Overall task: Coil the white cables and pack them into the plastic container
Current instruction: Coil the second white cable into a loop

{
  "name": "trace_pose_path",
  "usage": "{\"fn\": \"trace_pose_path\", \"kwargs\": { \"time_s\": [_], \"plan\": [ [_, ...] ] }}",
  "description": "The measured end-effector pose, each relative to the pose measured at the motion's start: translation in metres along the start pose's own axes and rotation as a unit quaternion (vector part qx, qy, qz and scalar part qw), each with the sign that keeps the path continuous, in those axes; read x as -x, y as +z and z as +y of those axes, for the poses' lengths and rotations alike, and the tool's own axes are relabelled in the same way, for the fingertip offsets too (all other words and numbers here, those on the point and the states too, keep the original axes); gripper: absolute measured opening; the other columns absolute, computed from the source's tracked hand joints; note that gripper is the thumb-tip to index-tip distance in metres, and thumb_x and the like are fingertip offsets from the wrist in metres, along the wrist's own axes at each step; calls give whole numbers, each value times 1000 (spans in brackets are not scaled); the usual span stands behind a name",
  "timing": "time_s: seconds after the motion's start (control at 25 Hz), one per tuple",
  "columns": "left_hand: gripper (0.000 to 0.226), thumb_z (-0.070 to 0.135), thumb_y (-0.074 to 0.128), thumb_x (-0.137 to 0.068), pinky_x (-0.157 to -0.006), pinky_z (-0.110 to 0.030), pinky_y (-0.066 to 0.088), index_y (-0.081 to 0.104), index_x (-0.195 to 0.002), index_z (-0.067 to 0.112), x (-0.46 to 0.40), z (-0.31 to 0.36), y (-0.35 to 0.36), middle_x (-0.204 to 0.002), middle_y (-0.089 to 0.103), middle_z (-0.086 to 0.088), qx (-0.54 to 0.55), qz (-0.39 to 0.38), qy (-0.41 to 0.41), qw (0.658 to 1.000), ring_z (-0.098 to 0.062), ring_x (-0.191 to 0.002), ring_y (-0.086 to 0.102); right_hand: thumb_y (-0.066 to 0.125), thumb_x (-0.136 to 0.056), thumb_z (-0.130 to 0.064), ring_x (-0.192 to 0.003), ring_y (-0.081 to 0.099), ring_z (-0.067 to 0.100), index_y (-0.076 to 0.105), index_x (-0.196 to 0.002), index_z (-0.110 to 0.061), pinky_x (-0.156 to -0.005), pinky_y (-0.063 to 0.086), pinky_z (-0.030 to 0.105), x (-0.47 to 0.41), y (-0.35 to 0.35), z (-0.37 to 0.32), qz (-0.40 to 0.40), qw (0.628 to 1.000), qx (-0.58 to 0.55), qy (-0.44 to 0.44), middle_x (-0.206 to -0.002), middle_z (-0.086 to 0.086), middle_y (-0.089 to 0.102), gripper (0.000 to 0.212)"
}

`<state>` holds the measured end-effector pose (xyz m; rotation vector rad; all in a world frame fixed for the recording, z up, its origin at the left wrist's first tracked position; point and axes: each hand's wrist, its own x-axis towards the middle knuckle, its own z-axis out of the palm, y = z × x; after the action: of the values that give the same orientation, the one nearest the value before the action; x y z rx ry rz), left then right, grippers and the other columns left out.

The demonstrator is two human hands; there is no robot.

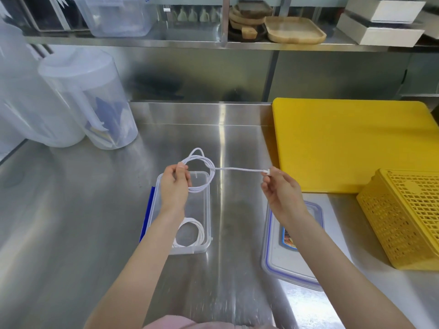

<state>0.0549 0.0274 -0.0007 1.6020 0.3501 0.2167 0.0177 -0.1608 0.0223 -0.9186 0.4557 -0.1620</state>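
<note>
Presently, the left hand (174,186) grips a coiled white cable (206,173) above the far end of the plastic container (207,210). Right hand (281,188) pinches its plug end, strand taut between. A second coiled cable (190,233) lies in the container's near end; lid (275,264) rests right.

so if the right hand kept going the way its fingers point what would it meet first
Probably the cable itself: the right hand pinches its end, fingers aimed up and left along the taut stretch toward the left hand holding the coil. Depth is unclear, but nothing else shows in that line.
</note>
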Motion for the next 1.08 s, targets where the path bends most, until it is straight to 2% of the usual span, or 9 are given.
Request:
{"fn": "trace_pose_path", "kwargs": {
  "time_s": [0.24,0.32,0.48,0.6,0.68,0.76,0.88,0.96,1.08],
  "plan": [
    [32,22,37,-98,-51,-18,34,47,-67,19,-17,8,-2,-65,44,5,123,7,-82,989,-6,-49,37,45,-93,-2,-43,51,2,55,-77,-10,-50,48,12,-2,-12,-2,-17,999,-45,-25,-64,2,54,20],
    [31,21,37,-98,-47,-15,37,49,-69,18,-17,14,-2,-65,44,6,196,11,-96,976,-3,-41,40,46,-92,0,-48,51,4,53,-77,-14,-54,47,13,1,-16,-1,-57,990,87,-93,-63,0,52,21],
    [29,20,36,-98,-45,-14,40,49,-72,17,-20,24,-3,-67,46,6,348,1,-142,927,-2,-38,44,53,-85,5,-65,55,9,55,-87,-24,-61,44,9,14,-22,18,-225,875,415,-109,-76,-5,57,29],
    [31,23,36,-98,-55,-17,43,50,-71,15,-6,25,3,-69,47,6,400,-59,-172,898,-2,-44,48,56,-84,-5,-79,56,10,62,-102,-23,-63,39,5,13,-15,37,-233,789,563,-82,-88,-6,58,27],
    [30,24,36,-98,-63,-19,43,50,-72,15,4,27,9,-70,49,5,421,-93,-180,884,-3,-49,50,55,-83,-6,-81,53,7,65,-107,-16,-65,35,5,9,-11,42,-204,768,599,-94,-89,-8,57,27],
    [29,24,37,-98,-67,-21,46,51,-75,14,11,29,14,-67,55,4,447,-106,-195,867,-6,-54,53,57,-83,-8,-71,52,8,67,-92,-18,-61,37,5,7,-5,42,-177,789,582,-84,-75,-10,57,18],
    [27,24,35,-98,-71,-26,49,50,-78,14,19,30,22,-59,62,1,455,-119,-230,852,-11,-62,58,57,-84,0,-56,56,13,57,-70,-18,-67,49,20,5,5,37,-140,890,432,-32,-64,1,58,22],
    [25,21,34,-98,-72,-26,48,48,-79,14,29,26,29,-67,64,-1,427,-135,-233,863,-13,-70,59,54,-86,4,-50,61,10,55,-77,-8,-61,55,18,4,11,31,-117,956,270,5,-67,8,59,15],
    [23,17,32,-99,-73,-21,49,47,-81,16,38,18,36,-87,63,-2,342,-154,-183,909,-12,-84,60,51,-91,-5,-55,65,6,54,-91,-2,-62,57,15,4,14,22,-101,986,121,52,-72,10,62,4]
  ]
}}
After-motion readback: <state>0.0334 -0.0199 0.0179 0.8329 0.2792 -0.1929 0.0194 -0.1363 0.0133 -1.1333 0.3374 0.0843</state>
